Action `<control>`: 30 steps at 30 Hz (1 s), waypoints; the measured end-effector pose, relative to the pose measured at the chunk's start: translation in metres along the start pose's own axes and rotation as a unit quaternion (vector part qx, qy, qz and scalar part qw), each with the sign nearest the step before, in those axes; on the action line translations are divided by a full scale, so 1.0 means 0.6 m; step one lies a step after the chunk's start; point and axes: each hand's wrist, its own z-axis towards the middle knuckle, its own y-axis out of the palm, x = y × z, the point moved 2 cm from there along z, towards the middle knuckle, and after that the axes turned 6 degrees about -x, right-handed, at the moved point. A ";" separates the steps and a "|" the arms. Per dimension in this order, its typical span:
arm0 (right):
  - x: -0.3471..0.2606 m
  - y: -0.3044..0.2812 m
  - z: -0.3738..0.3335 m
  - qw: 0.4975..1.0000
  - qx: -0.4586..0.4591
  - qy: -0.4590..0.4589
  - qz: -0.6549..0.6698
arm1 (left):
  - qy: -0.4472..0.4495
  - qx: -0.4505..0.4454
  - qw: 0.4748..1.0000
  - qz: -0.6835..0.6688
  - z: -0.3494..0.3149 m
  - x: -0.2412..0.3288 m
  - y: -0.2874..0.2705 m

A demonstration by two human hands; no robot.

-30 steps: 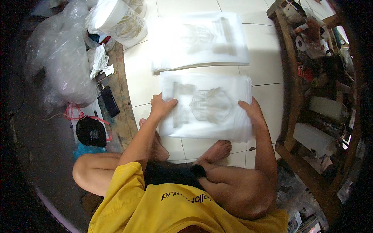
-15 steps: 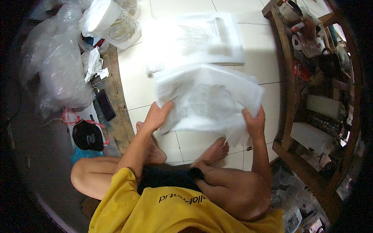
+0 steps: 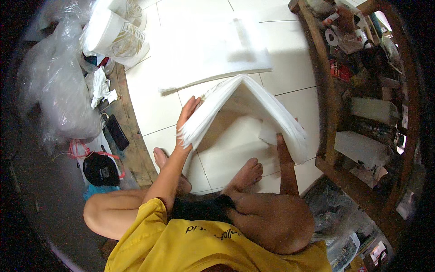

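Observation:
A thick stack of thin white sheets (image 3: 276,113) is bent into a tent shape between my hands, its ridge pointing away from me. My left hand (image 3: 186,113) presses against the outer left face, fingers reaching up along it; its thumb is hidden. At the right half, my right hand (image 3: 283,147) grips the near edge, with much of the hand covered by the sheets. A small white flap hangs inside by my right thumb. Beyond lies a second white stack (image 3: 217,75) on the tiled floor, with a grey print on top.
White buckets (image 3: 115,38) and clear plastic bags (image 3: 68,86) crowd the left. A phone (image 3: 118,131) and black cap-like item (image 3: 100,169) lie near a wooden board (image 3: 136,149). A cluttered wooden rack (image 3: 326,90) stands right. My feet (image 3: 247,177) rest below the sheets.
The held stack went from spread nearly flat, print showing, to bent in a tent. My left hand moved up onto its outer face; my right hand shifted slightly left and partly under it.

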 end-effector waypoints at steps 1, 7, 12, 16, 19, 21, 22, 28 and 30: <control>0.003 0.002 0.003 0.998 -0.009 0.030 -0.050 | -0.007 0.002 0.995 0.099 0.001 -0.009 -0.006; 0.009 -0.009 0.004 0.998 -0.013 0.039 -0.054 | 0.000 0.037 0.844 0.535 -0.027 -0.068 -0.050; 0.017 -0.014 0.003 0.997 -0.022 0.059 -0.054 | 0.009 0.038 0.995 0.090 -0.021 -0.114 -0.017; 0.022 -0.010 0.008 0.997 -0.038 0.060 -0.028 | -0.012 0.011 0.994 0.110 -0.015 -0.049 0.010; 0.050 -0.027 0.000 0.995 -0.059 0.074 0.007 | 0.037 -0.053 0.974 0.217 0.009 -0.024 -0.025; 0.062 -0.051 0.024 0.993 -0.070 0.085 0.033 | 0.086 -0.088 0.934 0.336 0.027 0.009 -0.053; 0.029 -0.062 0.055 0.993 -0.067 0.094 0.022 | 0.125 -0.097 0.896 0.415 0.039 0.029 -0.063; -0.176 -0.006 0.361 0.939 -0.310 0.149 0.025 | -0.211 -0.118 0.914 0.325 0.105 0.236 -0.084; -0.173 0.030 0.441 0.913 -0.372 0.138 0.099 | -0.241 -0.158 0.902 0.321 0.149 0.266 -0.114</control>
